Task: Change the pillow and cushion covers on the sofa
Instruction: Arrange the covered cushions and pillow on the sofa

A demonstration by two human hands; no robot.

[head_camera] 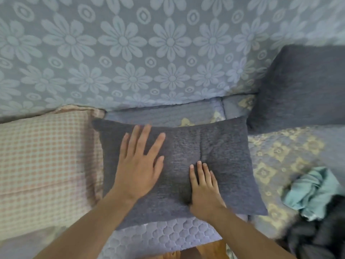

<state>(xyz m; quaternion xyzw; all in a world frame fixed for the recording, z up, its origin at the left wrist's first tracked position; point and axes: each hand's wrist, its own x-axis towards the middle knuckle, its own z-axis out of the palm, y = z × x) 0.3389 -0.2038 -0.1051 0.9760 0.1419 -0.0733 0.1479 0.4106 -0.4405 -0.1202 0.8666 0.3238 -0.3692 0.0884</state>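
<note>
A dark grey fuzzy cushion (227, 150) lies flat on the sofa seat in the middle of the view. My left hand (139, 163) rests flat on its left half with fingers spread. My right hand (204, 187) presses on its lower middle with straight fingers, denting the fabric. A second dark grey cushion (302, 86) stands against the sofa back at the right. A pink and white checked pillow (44, 165) lies to the left, touching the grey cushion's edge.
The sofa back (130, 53) wears a blue-grey flowered cover. The quilted seat cover (280, 152) shows yellow motifs. A crumpled teal cloth (313, 191) and a dark fuzzy cloth (315, 238) lie bundled at the lower right.
</note>
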